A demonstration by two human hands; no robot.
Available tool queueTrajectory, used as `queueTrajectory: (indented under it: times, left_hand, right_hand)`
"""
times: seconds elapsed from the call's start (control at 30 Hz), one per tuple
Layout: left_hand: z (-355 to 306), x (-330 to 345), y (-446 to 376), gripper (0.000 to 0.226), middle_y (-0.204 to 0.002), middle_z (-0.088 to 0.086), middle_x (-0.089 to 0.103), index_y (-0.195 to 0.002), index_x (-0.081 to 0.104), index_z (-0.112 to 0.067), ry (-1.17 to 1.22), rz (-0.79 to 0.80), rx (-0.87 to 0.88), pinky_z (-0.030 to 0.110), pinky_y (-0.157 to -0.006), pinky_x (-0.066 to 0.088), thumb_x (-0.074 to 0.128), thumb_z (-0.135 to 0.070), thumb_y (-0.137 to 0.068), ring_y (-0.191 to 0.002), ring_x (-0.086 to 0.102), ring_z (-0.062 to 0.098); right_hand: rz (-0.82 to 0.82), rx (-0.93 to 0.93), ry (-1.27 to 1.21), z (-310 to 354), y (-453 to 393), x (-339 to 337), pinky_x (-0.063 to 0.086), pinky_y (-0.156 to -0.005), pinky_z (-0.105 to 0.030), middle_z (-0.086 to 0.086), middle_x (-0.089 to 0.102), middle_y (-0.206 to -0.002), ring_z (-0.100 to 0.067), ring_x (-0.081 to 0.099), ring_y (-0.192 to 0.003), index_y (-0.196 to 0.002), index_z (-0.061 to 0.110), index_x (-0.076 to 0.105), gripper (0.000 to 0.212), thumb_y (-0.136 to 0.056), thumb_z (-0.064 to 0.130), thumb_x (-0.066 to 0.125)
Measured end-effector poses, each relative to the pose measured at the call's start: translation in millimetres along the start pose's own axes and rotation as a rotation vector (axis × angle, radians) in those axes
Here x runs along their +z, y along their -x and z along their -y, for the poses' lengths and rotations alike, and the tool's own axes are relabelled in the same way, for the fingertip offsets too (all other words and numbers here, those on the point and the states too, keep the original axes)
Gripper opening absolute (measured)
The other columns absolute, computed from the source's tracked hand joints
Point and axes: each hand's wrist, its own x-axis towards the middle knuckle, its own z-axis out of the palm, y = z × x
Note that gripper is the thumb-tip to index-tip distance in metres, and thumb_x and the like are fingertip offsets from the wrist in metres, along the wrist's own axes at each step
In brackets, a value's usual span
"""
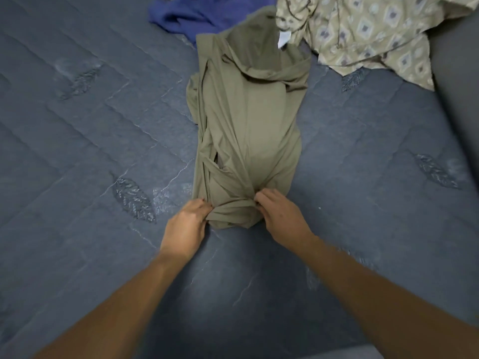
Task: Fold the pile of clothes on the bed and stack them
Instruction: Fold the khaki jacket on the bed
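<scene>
In the head view, an olive-green shirt [248,120] lies lengthwise on the bed, already folded into a narrow strip, its collar end far from the person and its hem end near. A white label [284,38] shows inside the neck opening. The left hand [188,224] grips the near left corner of the hem, fingers curled into the bunched cloth with the thumb side against the fabric. The right hand [278,216] pinches the near right part of the same hem, fingertips tucked into a gather of folds. The two hands sit close together, with the bunched hem between them, and both forearms reach in from the near edge.

The shirt rests on a dark blue-grey quilted mattress [90,125] stitched in diagonal lines with scattered leaf motifs. At the far edge, a blue garment [186,16] lies crumpled just left of the collar. A beige patterned garment [370,32] with diamond shapes spreads to the far right, touching the olive shirt's collar area. A plain dark panel [458,86] borders the mattress on the right.
</scene>
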Motion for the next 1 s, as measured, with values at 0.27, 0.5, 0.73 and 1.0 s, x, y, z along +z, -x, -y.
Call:
queueTrajectory:
  times: [0.27, 0.5, 0.73, 1.0]
  left_hand:
    - [54, 5, 219, 0.049, -0.124, 0.010, 0.072, -0.113, 0.079, -0.008, -0.047, 0.067, 0.037, 0.047, -0.076, 0.065, 0.077, 0.018, -0.072, -0.116, 0.070, 0.030]
    - [57, 1, 270, 0.048, -0.140, 0.009, 0.060, -0.127, 0.071, -0.010, -0.004, 0.081, 0.092, 0.043, -0.091, 0.059, 0.080, -0.001, -0.080, -0.124, 0.061, 0.031]
    - [57, -3, 254, 0.042, -0.136, 0.005, 0.059, -0.119, 0.070, -0.012, -0.028, 0.182, 0.097, 0.043, -0.092, 0.057, 0.080, -0.007, -0.078, -0.124, 0.059, 0.030]
    - [47, -50, 235, 0.018, -0.099, 0.004, 0.072, -0.105, 0.068, -0.011, 0.140, 0.044, 0.005, 0.047, -0.077, 0.054, 0.067, 0.001, -0.091, -0.093, 0.068, 0.032]
  right_hand:
    - [0.116, -0.035, -0.058, 145, 156, 70, 0.049, -0.070, -0.046, -0.009, 0.059, -0.103, -0.028, 0.054, -0.095, -0.098, 0.006, 0.059, 0.017, -0.109, 0.016, 0.050]
    - [0.121, 0.047, -0.074, 166, 208, 83, 0.048, -0.107, -0.040, -0.002, 0.046, -0.152, -0.024, 0.048, -0.134, -0.141, 0.013, 0.050, 0.050, -0.097, 0.028, 0.070]
    - [0.258, 0.018, 0.150, 145, 215, 94, 0.041, -0.114, -0.041, -0.002, 0.038, -0.163, -0.023, 0.033, -0.152, -0.132, 0.018, 0.056, 0.064, -0.079, 0.038, 0.086]
    - [0.011, 0.119, -0.127, 170, 185, 53, 0.044, -0.060, -0.041, -0.003, 0.058, -0.079, -0.026, 0.054, -0.070, -0.095, 0.007, 0.057, 0.007, -0.100, 0.004, 0.059]
